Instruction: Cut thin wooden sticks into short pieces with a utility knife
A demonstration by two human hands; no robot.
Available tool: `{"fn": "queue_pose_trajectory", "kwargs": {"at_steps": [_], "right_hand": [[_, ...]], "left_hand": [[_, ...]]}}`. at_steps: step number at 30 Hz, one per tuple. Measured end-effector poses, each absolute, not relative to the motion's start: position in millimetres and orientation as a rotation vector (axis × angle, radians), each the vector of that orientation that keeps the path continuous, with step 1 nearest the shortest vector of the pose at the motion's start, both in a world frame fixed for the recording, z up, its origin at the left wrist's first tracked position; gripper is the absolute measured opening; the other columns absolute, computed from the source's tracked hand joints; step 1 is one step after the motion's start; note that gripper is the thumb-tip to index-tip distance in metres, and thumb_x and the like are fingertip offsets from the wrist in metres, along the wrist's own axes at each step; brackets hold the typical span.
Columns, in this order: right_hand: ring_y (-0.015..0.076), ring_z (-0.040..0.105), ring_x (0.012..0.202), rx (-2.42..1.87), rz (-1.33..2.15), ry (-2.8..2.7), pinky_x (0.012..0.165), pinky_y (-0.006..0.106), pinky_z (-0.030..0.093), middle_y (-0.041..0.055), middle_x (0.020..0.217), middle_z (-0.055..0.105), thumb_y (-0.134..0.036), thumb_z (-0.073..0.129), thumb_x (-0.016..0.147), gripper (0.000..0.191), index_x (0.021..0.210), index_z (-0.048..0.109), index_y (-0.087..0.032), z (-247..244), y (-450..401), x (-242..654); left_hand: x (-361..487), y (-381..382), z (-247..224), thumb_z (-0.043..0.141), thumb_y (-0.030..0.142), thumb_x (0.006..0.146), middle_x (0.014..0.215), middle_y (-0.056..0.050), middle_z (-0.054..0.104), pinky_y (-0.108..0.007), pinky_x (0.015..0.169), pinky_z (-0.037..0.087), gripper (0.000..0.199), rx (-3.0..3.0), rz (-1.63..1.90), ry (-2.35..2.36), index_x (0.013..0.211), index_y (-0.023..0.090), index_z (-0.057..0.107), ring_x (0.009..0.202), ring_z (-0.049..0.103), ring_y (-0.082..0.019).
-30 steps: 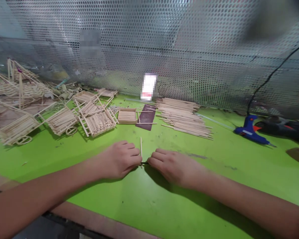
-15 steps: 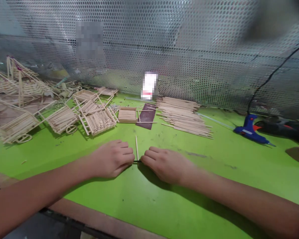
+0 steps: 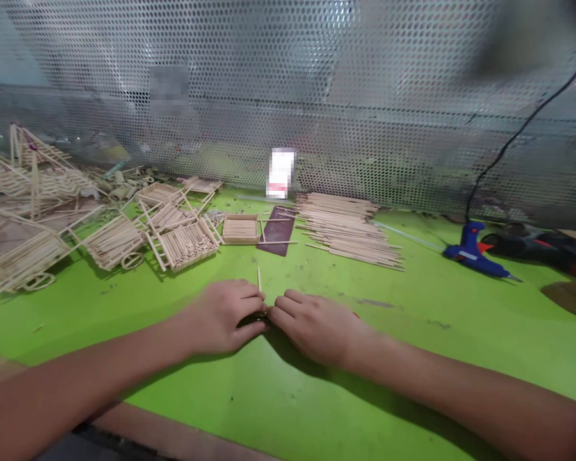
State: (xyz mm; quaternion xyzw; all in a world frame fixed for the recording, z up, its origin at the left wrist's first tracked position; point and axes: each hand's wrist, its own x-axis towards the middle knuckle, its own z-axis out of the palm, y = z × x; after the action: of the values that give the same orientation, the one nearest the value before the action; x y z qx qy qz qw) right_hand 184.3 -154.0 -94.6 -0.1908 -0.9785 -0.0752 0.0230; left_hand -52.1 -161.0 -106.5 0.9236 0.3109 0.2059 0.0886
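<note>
My left hand rests low over the green table, its fingers closed around a small dark, thin object that shows between thumb and fingers. Close beside it, my right hand is closed too, fingertips at the same spot; what it grips is hidden under the fingers. A thin wooden stick points away from me just beyond my left fingertips, its near end covered by them. A bit of red shows behind my right hand.
Small stick-built carts stand at the back left. Behind my hands lie a dark sheet and a pile of sticks. A lit phone leans on the perforated metal screen. A blue glue gun lies right.
My left thumb has moved apart from its fingers, and the fingertips have shifted right over the stick's near end. The gap between my hands has narrowed. The view has shifted slightly.
</note>
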Motion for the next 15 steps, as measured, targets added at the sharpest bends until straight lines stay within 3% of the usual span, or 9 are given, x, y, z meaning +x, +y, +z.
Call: {"fn": "queue_pose_trajectory", "kwargs": {"at_steps": [15], "right_hand": [[0.0222, 0.064, 0.091, -0.680, -0.194, -3.075, 0.080, 0.033, 0.053, 0.0082, 0.094, 0.070, -0.010, 0.055, 0.099, 0.019, 0.115, 0.065, -0.014, -91.7, -157.1, 192.5]], "left_hand": [[-56.4, -164.0, -103.6, 0.064, 0.036, 0.103, 0.109, -0.010, 0.077, -0.044, 0.087, 0.057, 0.021, 2.685, 0.600, 0.940, 0.103, 0.016, 0.073, 0.097, 0.072, -0.026]]}}
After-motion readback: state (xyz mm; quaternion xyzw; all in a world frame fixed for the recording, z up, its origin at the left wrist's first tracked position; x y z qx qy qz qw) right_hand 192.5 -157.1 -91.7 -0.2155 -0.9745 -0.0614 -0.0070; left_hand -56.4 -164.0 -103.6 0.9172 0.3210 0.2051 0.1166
